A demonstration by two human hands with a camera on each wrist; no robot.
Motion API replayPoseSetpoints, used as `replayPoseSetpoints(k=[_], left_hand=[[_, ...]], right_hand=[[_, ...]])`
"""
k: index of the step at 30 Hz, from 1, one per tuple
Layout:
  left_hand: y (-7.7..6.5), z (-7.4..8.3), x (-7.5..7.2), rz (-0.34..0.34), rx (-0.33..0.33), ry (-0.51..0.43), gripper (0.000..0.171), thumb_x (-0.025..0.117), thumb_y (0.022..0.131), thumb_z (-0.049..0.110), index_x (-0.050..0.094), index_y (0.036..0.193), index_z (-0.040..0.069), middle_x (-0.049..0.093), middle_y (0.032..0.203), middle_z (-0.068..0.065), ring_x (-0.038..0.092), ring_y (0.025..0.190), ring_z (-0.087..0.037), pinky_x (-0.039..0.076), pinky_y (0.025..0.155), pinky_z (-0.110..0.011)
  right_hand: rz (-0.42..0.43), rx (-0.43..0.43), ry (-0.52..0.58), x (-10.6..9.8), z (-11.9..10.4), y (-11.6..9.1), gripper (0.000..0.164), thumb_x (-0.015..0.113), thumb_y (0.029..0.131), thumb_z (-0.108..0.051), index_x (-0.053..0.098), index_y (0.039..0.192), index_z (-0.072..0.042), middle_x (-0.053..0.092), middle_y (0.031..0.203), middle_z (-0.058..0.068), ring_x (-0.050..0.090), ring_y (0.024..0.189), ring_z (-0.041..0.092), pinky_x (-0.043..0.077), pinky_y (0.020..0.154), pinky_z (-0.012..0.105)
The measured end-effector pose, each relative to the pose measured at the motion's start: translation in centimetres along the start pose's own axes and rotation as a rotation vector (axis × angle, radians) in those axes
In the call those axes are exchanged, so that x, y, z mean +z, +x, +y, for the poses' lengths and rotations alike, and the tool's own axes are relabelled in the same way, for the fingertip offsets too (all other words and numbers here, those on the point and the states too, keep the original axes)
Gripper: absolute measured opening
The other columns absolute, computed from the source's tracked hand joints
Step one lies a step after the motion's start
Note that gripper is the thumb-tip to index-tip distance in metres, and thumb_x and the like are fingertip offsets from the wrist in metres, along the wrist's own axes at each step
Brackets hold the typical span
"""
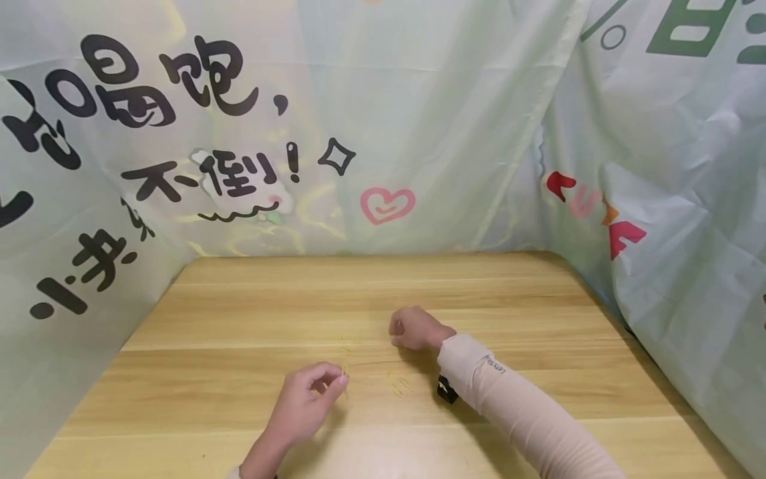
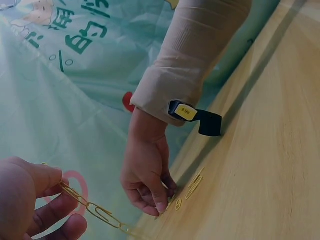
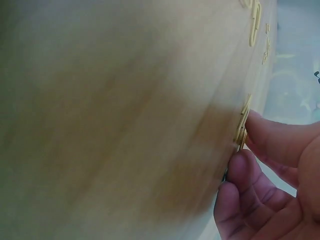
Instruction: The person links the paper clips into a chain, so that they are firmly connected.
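My left hand (image 1: 305, 402) pinches one end of a chain of linked yellow paper clips (image 2: 102, 212) between thumb and fingertips. In the left wrist view the chain slants down to the right, its far end blurred. Farther across the table, my right hand (image 1: 415, 327) is low over the wood with bent fingers. In the right wrist view its thumb and forefinger pinch a yellow paper clip (image 3: 242, 122) at the table surface; the fingertips hide part of it. Loose paper clips (image 1: 399, 384) lie between the hands.
More loose paper clips (image 1: 350, 342) lie near the middle of the wooden table (image 1: 509, 286). Printed fabric (image 1: 449, 133) hangs along the back and both sides. A black device (image 1: 446, 390) is strapped under the right wrist.
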State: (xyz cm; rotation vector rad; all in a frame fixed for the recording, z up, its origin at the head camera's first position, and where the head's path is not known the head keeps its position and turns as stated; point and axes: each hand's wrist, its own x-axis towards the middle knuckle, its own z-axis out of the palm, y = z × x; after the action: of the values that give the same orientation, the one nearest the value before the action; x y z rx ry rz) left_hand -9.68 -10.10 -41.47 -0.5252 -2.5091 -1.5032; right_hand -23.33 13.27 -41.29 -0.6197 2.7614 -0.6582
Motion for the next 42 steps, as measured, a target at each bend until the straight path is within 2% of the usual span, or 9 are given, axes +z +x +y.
replayPoseSetpoints(k=[15, 19, 22, 24, 26, 29, 32, 35, 42], left_hand=[[0.0, 0.2, 0.2, 0.034, -0.005, -0.024, 0.003, 0.068, 0.09, 0.013, 0.071, 0.088, 0.012, 0.068, 0.082, 0.005, 0.06, 0.076, -0.007, 0.053, 0.07, -0.027], [0.1, 0.2, 0.2, 0.04, -0.005, -0.021, 0.004, 0.068, 0.09, 0.013, 0.071, 0.088, 0.01, 0.067, 0.082, 0.008, 0.06, 0.077, -0.007, 0.053, 0.07, -0.027], [-0.1, 0.1, 0.2, 0.042, -0.01, -0.025, 0.005, 0.069, 0.09, 0.013, 0.071, 0.088, 0.008, 0.068, 0.082, 0.006, 0.06, 0.076, -0.007, 0.053, 0.07, -0.027], [-0.2, 0.0, 0.2, 0.043, -0.015, -0.033, 0.005, 0.069, 0.089, 0.013, 0.071, 0.087, 0.008, 0.068, 0.081, 0.004, 0.06, 0.075, -0.007, 0.053, 0.07, -0.027], [-0.2, 0.1, 0.1, 0.04, -0.021, -0.039, 0.006, 0.069, 0.09, 0.014, 0.071, 0.088, 0.008, 0.068, 0.081, 0.001, 0.06, 0.076, -0.007, 0.052, 0.071, -0.027], [-0.1, 0.2, 0.1, 0.035, -0.024, -0.048, 0.006, 0.068, 0.09, 0.013, 0.071, 0.088, 0.008, 0.068, 0.082, 0.001, 0.06, 0.077, -0.008, 0.052, 0.072, -0.027], [0.0, 0.1, 0.1, 0.034, -0.02, -0.046, 0.005, 0.068, 0.091, 0.013, 0.071, 0.089, 0.008, 0.069, 0.083, 0.001, 0.06, 0.078, -0.008, 0.052, 0.072, -0.026], [0.0, 0.0, 0.1, 0.033, -0.018, -0.045, 0.005, 0.068, 0.09, 0.012, 0.071, 0.089, 0.008, 0.069, 0.083, 0.001, 0.061, 0.078, -0.007, 0.053, 0.071, -0.026], [-0.1, -0.1, 0.1, 0.025, -0.013, -0.06, 0.006, 0.068, 0.091, 0.012, 0.07, 0.088, 0.007, 0.068, 0.082, 0.0, 0.061, 0.077, -0.008, 0.053, 0.071, -0.027]], right_hand=[[-0.031, -0.006, -0.051, 0.2, 0.1, 0.0, 0.019, 0.07, 0.089, -0.008, 0.065, 0.071, -0.013, 0.059, 0.073, -0.005, 0.053, 0.065, 0.012, 0.049, 0.064, 0.029], [-0.054, -0.016, -0.066, 0.3, 0.0, 0.0, 0.044, 0.065, 0.092, -0.007, 0.049, 0.053, -0.015, 0.038, 0.05, -0.01, 0.034, 0.046, 0.007, 0.031, 0.045, 0.021], [-0.069, -0.028, -0.056, 0.5, -0.1, -0.3, 0.056, 0.061, 0.094, -0.004, 0.032, 0.048, -0.017, 0.019, 0.042, -0.01, 0.02, 0.041, 0.006, 0.018, 0.041, 0.019], [-0.074, -0.03, -0.05, 0.5, -0.3, -0.6, 0.057, 0.059, 0.094, -0.002, 0.028, 0.049, -0.017, 0.016, 0.043, -0.01, 0.017, 0.041, 0.006, 0.016, 0.041, 0.019], [-0.078, -0.026, -0.034, 0.4, -0.3, -0.7, 0.052, 0.055, 0.093, 0.003, 0.03, 0.052, -0.016, 0.019, 0.046, -0.008, 0.018, 0.043, 0.008, 0.017, 0.043, 0.021], [-0.076, -0.01, -0.03, 0.1, -0.3, -0.9, 0.036, 0.054, 0.092, 0.006, 0.043, 0.064, -0.014, 0.037, 0.057, -0.006, 0.032, 0.051, 0.01, 0.029, 0.048, 0.022], [-0.07, -0.009, -0.01, -0.2, -0.2, -1.0, 0.019, 0.056, 0.091, 0.007, 0.055, 0.085, -0.011, 0.056, 0.08, -0.001, 0.048, 0.068, 0.015, 0.045, 0.064, 0.029], [-0.064, -0.029, 0.025, -0.3, -0.1, -1.2, 0.015, 0.057, 0.091, 0.005, 0.063, 0.092, -0.008, 0.064, 0.097, 0.003, 0.056, 0.083, 0.019, 0.051, 0.079, 0.037], [-0.025, -0.074, 0.094, -0.5, 0.4, -1.8, 0.017, 0.057, 0.091, 0.005, 0.065, 0.084, -0.007, 0.062, 0.082, -0.001, 0.053, 0.073, 0.014, 0.049, 0.077, 0.034]])
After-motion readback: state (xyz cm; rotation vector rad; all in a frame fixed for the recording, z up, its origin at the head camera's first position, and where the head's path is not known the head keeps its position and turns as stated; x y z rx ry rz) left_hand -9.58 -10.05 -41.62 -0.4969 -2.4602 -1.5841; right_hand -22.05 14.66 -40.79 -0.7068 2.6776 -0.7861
